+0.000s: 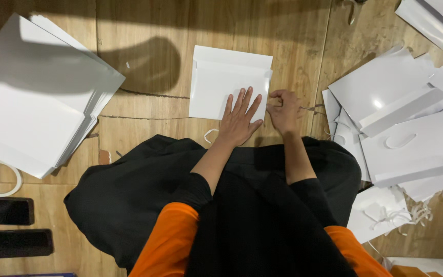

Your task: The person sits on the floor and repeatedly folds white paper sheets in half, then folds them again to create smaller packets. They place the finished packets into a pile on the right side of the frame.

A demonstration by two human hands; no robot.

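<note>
My left hand (pixel 239 120) lies flat on the folded sheet (pixel 221 82); my right hand (pixel 284 110) sits just right of it, at the sheet's edge. A stack (pixel 32 97) lies far left, loose sheets (pixel 401 123) right.

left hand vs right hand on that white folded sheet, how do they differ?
The left hand lies flat, fingers spread, pressing on the white folded sheet; the right hand is curled, fingertips pinched at the sheet's right edge. The left hand rests mostly on the sheet; the right hand sits mostly over the wooden floor. Both wear black sleeves and touch the same sheet.
</note>
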